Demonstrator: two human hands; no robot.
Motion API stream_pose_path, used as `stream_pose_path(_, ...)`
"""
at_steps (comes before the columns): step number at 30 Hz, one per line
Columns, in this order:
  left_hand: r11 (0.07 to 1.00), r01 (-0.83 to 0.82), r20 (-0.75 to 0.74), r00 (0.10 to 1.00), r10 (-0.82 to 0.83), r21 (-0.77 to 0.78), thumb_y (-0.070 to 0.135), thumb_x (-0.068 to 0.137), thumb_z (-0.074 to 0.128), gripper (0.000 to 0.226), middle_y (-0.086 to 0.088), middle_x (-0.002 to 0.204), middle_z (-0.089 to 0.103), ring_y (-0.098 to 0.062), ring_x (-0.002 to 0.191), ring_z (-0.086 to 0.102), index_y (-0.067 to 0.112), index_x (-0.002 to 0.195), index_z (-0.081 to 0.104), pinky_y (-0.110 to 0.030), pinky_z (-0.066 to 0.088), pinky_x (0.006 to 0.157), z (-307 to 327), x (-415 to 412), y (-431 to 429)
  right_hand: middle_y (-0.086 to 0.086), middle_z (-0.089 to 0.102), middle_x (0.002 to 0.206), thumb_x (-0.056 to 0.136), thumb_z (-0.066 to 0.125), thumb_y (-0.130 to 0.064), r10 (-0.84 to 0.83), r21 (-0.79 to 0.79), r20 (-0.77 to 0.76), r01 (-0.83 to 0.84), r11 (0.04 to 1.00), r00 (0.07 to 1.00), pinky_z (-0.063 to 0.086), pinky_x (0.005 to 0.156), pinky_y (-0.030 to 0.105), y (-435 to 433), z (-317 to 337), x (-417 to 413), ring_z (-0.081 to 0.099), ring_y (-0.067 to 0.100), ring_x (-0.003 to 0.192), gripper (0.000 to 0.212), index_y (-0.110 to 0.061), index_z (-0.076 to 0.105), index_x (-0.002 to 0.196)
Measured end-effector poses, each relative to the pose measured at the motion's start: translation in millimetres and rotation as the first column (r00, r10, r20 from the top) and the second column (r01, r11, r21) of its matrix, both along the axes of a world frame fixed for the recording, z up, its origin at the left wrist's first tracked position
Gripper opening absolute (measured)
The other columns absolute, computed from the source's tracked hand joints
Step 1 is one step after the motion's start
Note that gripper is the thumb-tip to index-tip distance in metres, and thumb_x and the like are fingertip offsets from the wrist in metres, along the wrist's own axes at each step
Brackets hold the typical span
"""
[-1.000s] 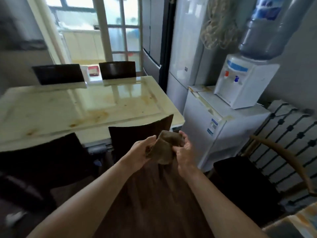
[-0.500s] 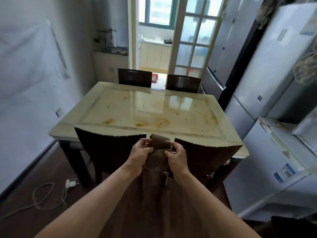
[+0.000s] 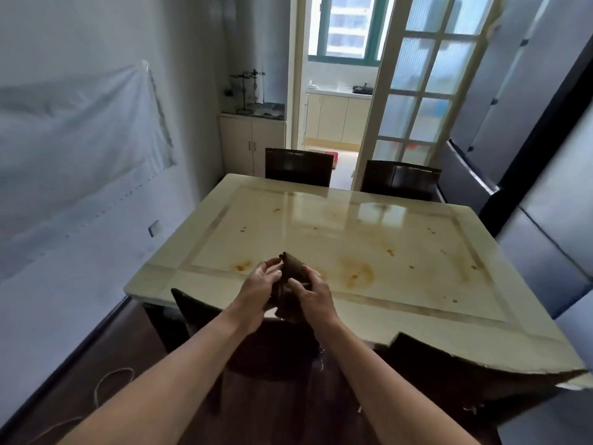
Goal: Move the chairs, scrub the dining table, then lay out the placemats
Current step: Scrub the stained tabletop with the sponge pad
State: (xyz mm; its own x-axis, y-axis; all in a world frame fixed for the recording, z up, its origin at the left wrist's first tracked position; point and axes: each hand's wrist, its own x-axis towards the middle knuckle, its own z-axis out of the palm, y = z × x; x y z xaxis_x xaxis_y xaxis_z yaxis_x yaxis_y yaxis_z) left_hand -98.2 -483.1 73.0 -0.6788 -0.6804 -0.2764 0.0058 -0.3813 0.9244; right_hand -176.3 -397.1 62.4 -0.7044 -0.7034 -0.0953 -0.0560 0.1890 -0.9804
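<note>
A cream glossy dining table [image 3: 401, 226] with orange-brown stains fills the middle of the view. Both my hands hold a crumpled brown cloth [image 3: 290, 268] over the table's near edge: my left hand [image 3: 258, 285] grips its left side, my right hand [image 3: 313, 295] its right. Two dark chairs stand at the near side, one below my arms [image 3: 195, 311] and one at the right [image 3: 449, 367], both tucked under the table. At the far side stand two more dark chairs, one at the left [image 3: 298, 167] and one at the right [image 3: 399, 179]. No placemats are in view.
A white wall covered with plastic sheet [image 3: 80, 149] runs close along the table's left. A grey fridge [image 3: 529, 123] stands at the right. A low cabinet [image 3: 252, 142] and a glazed door [image 3: 423, 91] lie beyond the table. A cord [image 3: 109, 387] lies on the dark floor at the left.
The view has swung left from the water dispenser onto the table and moved closer. My hands, holding the cloth throughout, are now over the table's near edge.
</note>
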Motion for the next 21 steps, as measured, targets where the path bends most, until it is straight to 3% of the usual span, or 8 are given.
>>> stream_pose_path(3, 0.999, 0.031, 0.008, 0.999, -0.031, 0.014, 0.02, 0.1, 0.042, 0.027, -0.004, 0.114, 0.066, -0.017, 0.098, 0.063, 0.021, 0.122, 0.057, -0.032, 0.052, 0.065, 1.2, -19.7, -38.8, 0.02, 0.059, 0.112, 0.09, 0.061, -0.02, 0.034, -0.03, 0.118, -0.031, 0.999, 0.992, 0.058, 0.057, 0.051, -37.8, 0.9, -14.9, 0.068, 0.032, 0.08, 0.025, -0.023, 0.054, 0.114)
stream_pose_path(8, 0.998, 0.065, 0.041, 0.997, -0.065, 0.002, 0.022, 0.101, 0.039, 0.031, -0.004, 0.118, 0.066, -0.02, 0.111, 0.061, 0.022, 0.124, 0.059, -0.046, 0.05, 0.095, -6.2, -32.0, -92.4, 0.016, 0.057, 0.113, 0.086, 0.065, -0.032, 0.059, 0.065, 0.12, -0.067, 0.996, 0.991, 0.054, 0.046, 0.033, -98.4, -4.4, -28.0, 0.068, 0.036, 0.083, 0.034, -0.027, 0.053, 0.118)
stream_pose_path(11, 0.997, 0.073, 0.064, 0.995, -0.073, 0.0, 0.022, 0.101, 0.038, 0.031, -0.006, 0.12, 0.065, -0.022, 0.113, 0.06, 0.021, 0.124, 0.059, -0.049, 0.047, 0.099, -10.5, -35.8, -120.6, 0.017, 0.06, 0.11, 0.089, 0.063, -0.026, 0.062, 0.085, 0.128, -0.073, 0.994, 0.99, 0.05, 0.041, 0.026, -128.9, -11.2, -34.8, 0.067, 0.035, 0.077, 0.033, -0.024, 0.053, 0.12)
stream_pose_path(15, 0.991, 0.133, 0.09, 0.987, -0.132, -0.006, 0.024, 0.102, 0.038, 0.031, -0.001, 0.12, 0.066, -0.019, 0.111, 0.061, 0.022, 0.123, 0.06, -0.045, 0.05, 0.095, -16.0, -41.6, -163.8, 0.01, 0.065, 0.096, 0.093, 0.053, -0.014, 0.013, 0.106, 0.124, -0.026, 0.994, 0.992, 0.057, 0.05, 0.035, -172.8, -19.0, -43.0, 0.066, 0.016, 0.063, 0.021, -0.016, 0.053, 0.114)
stream_pose_path(19, 0.979, 0.201, 0.103, 0.975, -0.197, -0.032, 0.024, 0.102, 0.036, 0.032, 0.006, 0.12, 0.065, -0.013, 0.108, 0.062, 0.023, 0.123, 0.059, -0.042, 0.05, 0.092, -21.3, -46.5, -217.2, 0.013, 0.067, 0.092, 0.09, 0.049, -0.014, -0.066, 0.157, 0.099, 0.05, 0.986, 0.993, 0.058, 0.063, 0.052, -226.4, -31.9, -48.0, 0.068, 0.033, 0.078, 0.015, -0.027, 0.057, 0.092)
stream_pose_path(21, 0.977, 0.211, 0.106, 0.972, -0.207, -0.03, 0.025, 0.103, 0.035, 0.03, 0.008, 0.12, 0.066, -0.011, 0.108, 0.061, 0.024, 0.12, 0.059, -0.041, 0.051, 0.091, -25.3, -47.5, -252.2, 0.015, 0.067, 0.092, 0.089, 0.048, -0.013, -0.099, 0.179, 0.111, 0.078, 0.981, 0.989, 0.058, 0.064, 0.053, -259.7, -34.7, -50.0, 0.068, 0.035, 0.079, 0.018, -0.028, 0.057, 0.089)
